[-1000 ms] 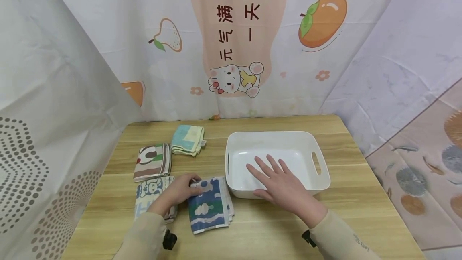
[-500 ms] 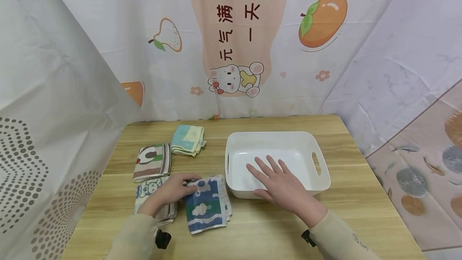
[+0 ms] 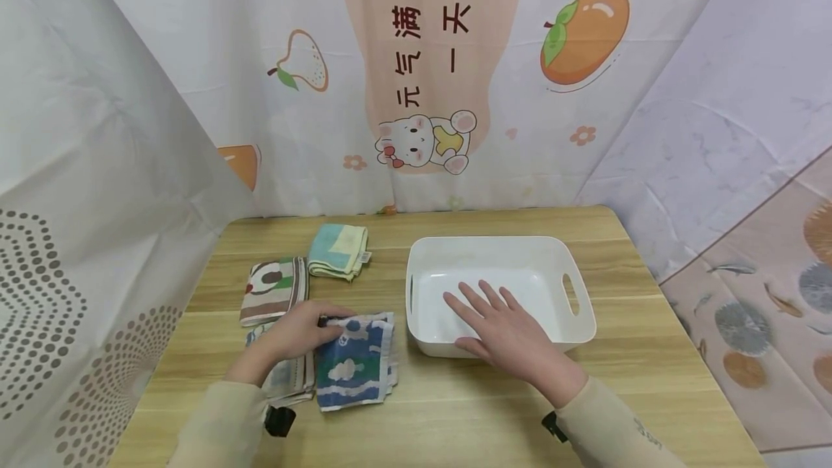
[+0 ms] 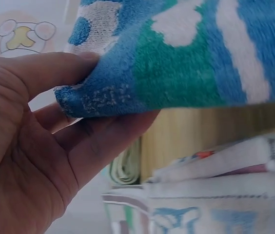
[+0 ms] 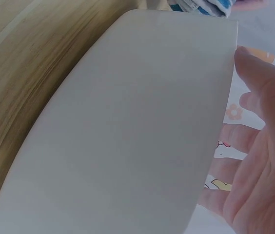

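Note:
My left hand (image 3: 295,336) pinches the left edge of a folded blue towel (image 3: 354,367) with green and whitish patterns. In the left wrist view, the thumb lies on top of the towel (image 4: 176,63) and the fingers are underneath, with the cloth raised above the table. Partly behind this hand lies a folded light towel with blue figures (image 3: 289,380). My right hand (image 3: 516,338) is spread with straight fingers over the near rim of a white plastic bin (image 3: 503,245). From the right wrist, its fingers (image 5: 237,139) show beyond the bin's wall (image 5: 118,122); firm contact is unclear.
A folded brown-striped towel (image 3: 266,302) lies at the left of the wooden table (image 3: 494,425). Behind it sits a folded teal and yellow towel (image 3: 336,250) with a tag. A printed curtain (image 3: 520,186) hangs along the table's back edge.
My left hand has moved left with the blue towel, away from the bin and partly over the light towel. The right hand and bin have stayed in place.

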